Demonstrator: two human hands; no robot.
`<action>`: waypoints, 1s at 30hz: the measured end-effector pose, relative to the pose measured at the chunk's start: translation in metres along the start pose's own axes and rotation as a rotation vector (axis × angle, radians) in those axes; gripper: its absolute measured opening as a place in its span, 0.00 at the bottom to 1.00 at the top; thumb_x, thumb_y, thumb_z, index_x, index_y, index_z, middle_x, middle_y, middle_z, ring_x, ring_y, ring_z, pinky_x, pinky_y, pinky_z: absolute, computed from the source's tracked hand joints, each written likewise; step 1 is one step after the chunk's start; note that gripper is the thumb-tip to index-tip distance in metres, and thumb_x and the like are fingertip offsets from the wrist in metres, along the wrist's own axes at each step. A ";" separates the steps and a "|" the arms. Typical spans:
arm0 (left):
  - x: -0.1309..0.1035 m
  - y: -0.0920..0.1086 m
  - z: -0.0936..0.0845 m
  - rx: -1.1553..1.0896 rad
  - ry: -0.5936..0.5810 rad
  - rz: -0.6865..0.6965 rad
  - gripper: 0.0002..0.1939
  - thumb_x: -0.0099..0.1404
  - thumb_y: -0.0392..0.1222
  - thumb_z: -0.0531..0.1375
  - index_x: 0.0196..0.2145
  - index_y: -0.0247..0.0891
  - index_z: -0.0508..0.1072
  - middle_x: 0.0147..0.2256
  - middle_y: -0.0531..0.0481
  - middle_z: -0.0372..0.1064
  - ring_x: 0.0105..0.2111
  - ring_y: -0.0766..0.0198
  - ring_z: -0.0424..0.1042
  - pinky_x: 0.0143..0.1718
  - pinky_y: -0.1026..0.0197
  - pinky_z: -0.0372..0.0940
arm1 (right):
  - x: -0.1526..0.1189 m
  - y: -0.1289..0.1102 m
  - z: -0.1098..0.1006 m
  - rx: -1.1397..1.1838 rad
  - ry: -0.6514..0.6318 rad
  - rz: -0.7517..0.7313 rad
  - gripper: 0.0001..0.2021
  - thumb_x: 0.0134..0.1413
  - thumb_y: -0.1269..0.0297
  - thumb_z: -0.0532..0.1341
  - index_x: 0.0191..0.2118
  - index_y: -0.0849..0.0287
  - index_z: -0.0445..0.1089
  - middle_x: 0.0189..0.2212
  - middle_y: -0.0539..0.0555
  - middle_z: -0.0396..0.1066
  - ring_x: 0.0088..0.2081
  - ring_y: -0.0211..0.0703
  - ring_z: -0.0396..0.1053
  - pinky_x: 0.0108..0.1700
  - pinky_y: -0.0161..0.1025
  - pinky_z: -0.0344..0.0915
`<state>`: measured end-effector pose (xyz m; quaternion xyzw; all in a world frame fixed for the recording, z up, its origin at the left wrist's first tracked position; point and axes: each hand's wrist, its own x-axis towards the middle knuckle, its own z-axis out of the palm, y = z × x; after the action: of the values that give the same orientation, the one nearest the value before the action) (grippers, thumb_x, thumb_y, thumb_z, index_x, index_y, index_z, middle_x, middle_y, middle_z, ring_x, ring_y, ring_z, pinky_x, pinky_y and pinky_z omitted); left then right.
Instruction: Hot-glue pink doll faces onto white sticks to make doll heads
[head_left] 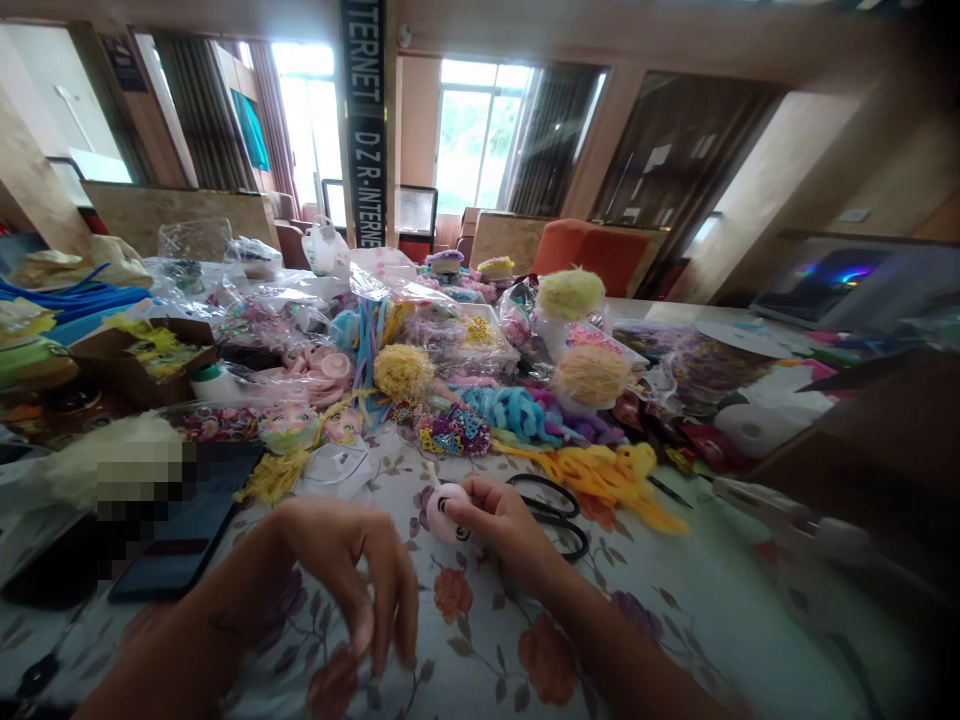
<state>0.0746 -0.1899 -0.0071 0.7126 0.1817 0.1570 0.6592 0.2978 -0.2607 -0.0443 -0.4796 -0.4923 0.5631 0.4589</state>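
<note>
My right hand (499, 520) pinches a small pale pink doll head (442, 512) with dark painted eyes between thumb and fingers. A short pale stick-like end shows just above the head. To the left, my left hand (356, 575) hovers over the flowered tablecloth (480, 650), its fingers loosely bent downward and somewhat apart. It is slightly blurred, and nothing shows in it. Black-handled scissors (559, 517) lie right beside my right hand, partly hidden behind it. Yellow-orange fluffy strips (600, 475) lie just beyond the scissors.
A dark phone (184, 530) and a cream fluffy ball (116, 460) lie at the left. Across the back are yarn balls (403, 372), blue fuzzy strips (514, 412), bagged beads (457, 430) and an open cardboard box (146, 360). A glue gun (795, 520) appears at the right.
</note>
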 end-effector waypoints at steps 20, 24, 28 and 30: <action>0.034 -0.039 0.051 0.461 0.800 0.341 0.05 0.58 0.41 0.63 0.27 0.42 0.79 0.27 0.46 0.74 0.29 0.59 0.70 0.34 0.57 0.63 | -0.002 0.014 0.013 0.100 -0.029 0.101 0.19 0.47 0.47 0.65 0.29 0.60 0.64 0.20 0.45 0.60 0.20 0.30 0.51 0.23 0.31 0.47; 0.038 -0.040 0.048 0.160 0.855 0.194 0.04 0.54 0.42 0.67 0.28 0.40 0.79 0.26 0.48 0.74 0.28 0.60 0.70 0.32 0.59 0.65 | -0.002 0.014 0.011 0.045 -0.004 0.015 0.18 0.46 0.49 0.67 0.31 0.60 0.66 0.23 0.46 0.63 0.24 0.33 0.57 0.26 0.32 0.51; 0.039 -0.042 0.038 -0.169 0.736 0.092 0.10 0.52 0.44 0.68 0.31 0.36 0.78 0.24 0.51 0.73 0.25 0.66 0.68 0.29 0.63 0.64 | 0.000 0.015 0.009 -0.064 0.014 -0.036 0.17 0.45 0.50 0.67 0.30 0.60 0.66 0.21 0.46 0.63 0.23 0.33 0.57 0.25 0.32 0.50; 0.037 -0.043 0.037 -0.194 0.725 0.102 0.10 0.52 0.43 0.68 0.30 0.36 0.78 0.25 0.51 0.73 0.26 0.67 0.68 0.30 0.64 0.64 | 0.000 0.015 0.009 -0.065 0.017 -0.037 0.17 0.44 0.51 0.67 0.30 0.60 0.67 0.21 0.46 0.63 0.23 0.33 0.57 0.25 0.32 0.50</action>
<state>0.1224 -0.2019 -0.0535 0.5532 0.3517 0.4482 0.6078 0.2886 -0.2627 -0.0588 -0.4897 -0.5152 0.5340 0.4578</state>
